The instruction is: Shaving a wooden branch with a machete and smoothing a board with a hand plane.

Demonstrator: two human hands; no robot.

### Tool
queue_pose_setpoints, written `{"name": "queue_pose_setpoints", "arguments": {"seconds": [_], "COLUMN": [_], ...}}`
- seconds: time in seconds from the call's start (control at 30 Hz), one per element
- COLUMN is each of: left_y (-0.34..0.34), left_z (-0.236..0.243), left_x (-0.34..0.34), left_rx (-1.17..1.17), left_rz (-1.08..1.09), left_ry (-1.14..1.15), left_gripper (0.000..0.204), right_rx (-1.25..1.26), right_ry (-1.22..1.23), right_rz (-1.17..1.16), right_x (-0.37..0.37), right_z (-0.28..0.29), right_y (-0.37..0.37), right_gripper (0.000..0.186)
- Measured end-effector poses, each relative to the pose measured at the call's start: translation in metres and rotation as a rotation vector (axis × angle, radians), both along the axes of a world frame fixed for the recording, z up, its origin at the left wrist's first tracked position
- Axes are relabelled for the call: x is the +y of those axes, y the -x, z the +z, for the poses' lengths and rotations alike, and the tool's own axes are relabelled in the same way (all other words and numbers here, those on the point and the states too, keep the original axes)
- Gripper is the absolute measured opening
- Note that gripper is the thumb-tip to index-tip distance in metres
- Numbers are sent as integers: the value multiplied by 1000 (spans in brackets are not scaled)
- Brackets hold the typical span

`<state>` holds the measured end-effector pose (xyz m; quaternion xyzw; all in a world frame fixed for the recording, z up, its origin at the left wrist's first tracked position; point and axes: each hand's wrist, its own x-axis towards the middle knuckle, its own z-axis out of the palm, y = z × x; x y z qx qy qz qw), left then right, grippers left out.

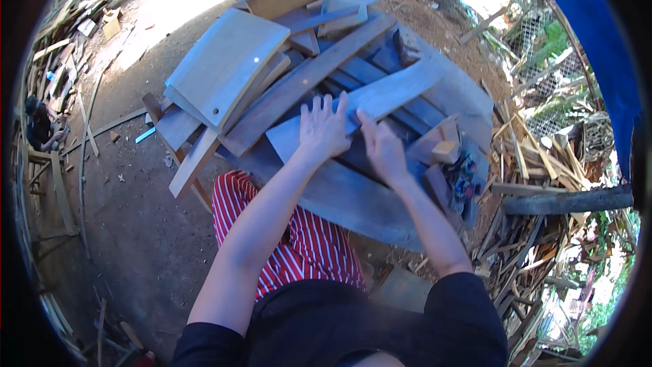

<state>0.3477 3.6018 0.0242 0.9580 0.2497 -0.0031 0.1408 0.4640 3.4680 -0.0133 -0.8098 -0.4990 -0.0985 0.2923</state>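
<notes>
A pale, flat plank (pixel 399 90) lies slantwise across other boards on the wooden workbench (pixel 360 205). My left hand (pixel 324 129) rests on its left part with the fingers spread and stretched out. Close by on the right, my right hand (pixel 384 154) is at the plank's near edge, its fingers curled and the fingertips together. Whatever may be in those fingertips is too small to make out. Beyond my hands, a long brown board (pixel 309 87) runs diagonally beneath the plank's left side.
Wide boards (pixel 227 61) are stacked at the bench's left. Small wood blocks (pixel 445 151) and a dark, colourful tangled bundle (pixel 466 180) sit at the right. Scrap wood (pixel 530 231) is heaped beyond the bench. At the far left a person (pixel 42 126) sits near wood scraps.
</notes>
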Motion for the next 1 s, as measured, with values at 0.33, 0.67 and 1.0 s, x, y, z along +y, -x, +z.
{"name": "queue_pose_setpoints", "arguments": {"seconds": [0.33,0.67,1.0], "left_y": [-3,-4,-9], "left_z": [1,-1,-7], "left_x": [4,7,5], "left_rx": [30,-18,-32], "left_rz": [16,33,29], "left_ry": [38,59,86], "left_gripper": [94,92,97], "right_rx": [85,150,58], "right_ry": [123,156,247], "right_rz": [-57,-58,-39], "right_x": [-16,-12,-4], "right_z": [-7,-6,1], "right_y": [7,9,-1], "right_gripper": [37,36,39]}}
